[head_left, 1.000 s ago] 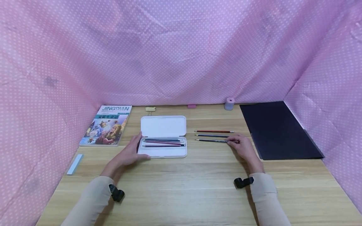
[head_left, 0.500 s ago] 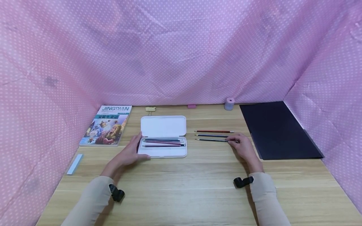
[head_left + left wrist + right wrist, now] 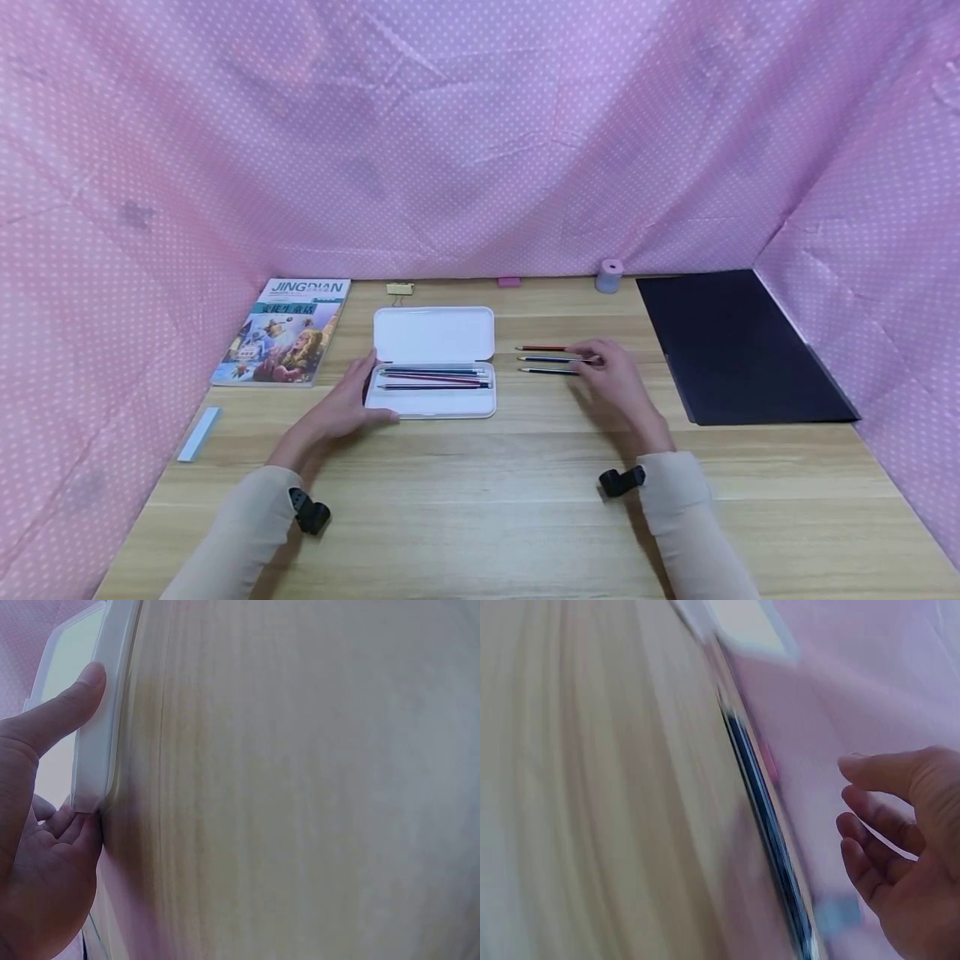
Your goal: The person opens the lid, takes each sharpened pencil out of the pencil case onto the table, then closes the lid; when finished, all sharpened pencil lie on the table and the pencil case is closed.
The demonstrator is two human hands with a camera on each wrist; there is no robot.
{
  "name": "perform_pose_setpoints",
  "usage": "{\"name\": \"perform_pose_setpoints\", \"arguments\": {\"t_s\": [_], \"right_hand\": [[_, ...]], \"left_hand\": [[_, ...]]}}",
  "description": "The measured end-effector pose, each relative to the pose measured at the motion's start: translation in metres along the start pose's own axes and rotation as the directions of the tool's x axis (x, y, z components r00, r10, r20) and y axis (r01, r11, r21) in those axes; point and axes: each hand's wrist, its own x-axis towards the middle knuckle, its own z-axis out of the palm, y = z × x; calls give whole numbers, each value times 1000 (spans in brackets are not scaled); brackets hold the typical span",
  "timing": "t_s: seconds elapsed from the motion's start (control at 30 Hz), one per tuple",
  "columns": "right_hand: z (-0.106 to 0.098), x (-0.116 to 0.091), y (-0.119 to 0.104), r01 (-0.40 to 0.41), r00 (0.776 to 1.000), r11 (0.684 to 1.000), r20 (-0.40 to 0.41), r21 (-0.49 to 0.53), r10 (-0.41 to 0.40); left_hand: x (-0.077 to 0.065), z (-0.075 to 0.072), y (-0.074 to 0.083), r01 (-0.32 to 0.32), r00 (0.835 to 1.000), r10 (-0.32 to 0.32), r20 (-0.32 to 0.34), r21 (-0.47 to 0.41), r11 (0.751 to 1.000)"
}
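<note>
A white pencil case (image 3: 431,406) lies with its lid (image 3: 433,333) up, several pencils (image 3: 435,387) inside. My left hand (image 3: 345,406) holds its left end; in the left wrist view the thumb (image 3: 71,705) lies on the front wall and the fingers bend at the end of the case. To the right, a red pencil (image 3: 542,347) and two dark pencils (image 3: 546,372) lie roughly parallel on the table. Over their right ends is my right hand (image 3: 618,383), hiding them. The right wrist view shows this hand's fingers (image 3: 881,817) loosely bent, apart from the pencils, with nothing between them.
A magazine (image 3: 285,333) and a light blue strip (image 3: 199,434) lie at the left. Along the back are a binder clip (image 3: 400,289), a pink block (image 3: 509,282) and a small round container (image 3: 609,276). A black folder (image 3: 742,350) lies at the right, before pink dotted cloth (image 3: 480,150).
My right hand has let go of the nearest dark pencil's end, lifted and shifted left and slightly back over the pencils. The left hand and the case stay put.
</note>
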Motion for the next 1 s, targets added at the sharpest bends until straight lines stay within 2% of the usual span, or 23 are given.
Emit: {"name": "perform_pose_setpoints", "arguments": {"t_s": [0.17, 0.33, 0.43, 0.57, 0.67, 0.83, 1.0], "right_hand": [[35, 12, -31, 37, 991, 999, 131, 36, -41], [68, 17, -61, 58, 963, 995, 260, 86, -78], [81, 22, -79, 93, 931, 994, 350, 63, -109], [93, 29, -94, 182, 875, 981, 466, -68, -130], [99, 34, -101, 217, 849, 966, 516, -142, -115], [107, 40, -104, 227, 835, 964, 536, -137, -120], [111, 41, -101, 177, 852, 981, 511, -80, -112]], "left_hand": [[1, -1, 1, 0, 1000, 0, -1, 8, 1000], [2, -1, 0, -1, 1000, 1, 2, 19, 1000], [2, 0, 1, -6, 1000, 6, -2, 16, 1000], [2, 0, 0, -4, 1000, 4, -2, 16, 1000], [2, 0, 0, 12, 1000, -12, 5, 11, 1000], [1, -1, 0, 25, 1000, -25, 12, 9, 1000], [0, -1, 1, 25, 1000, -26, 10, 17, 1000]]}}
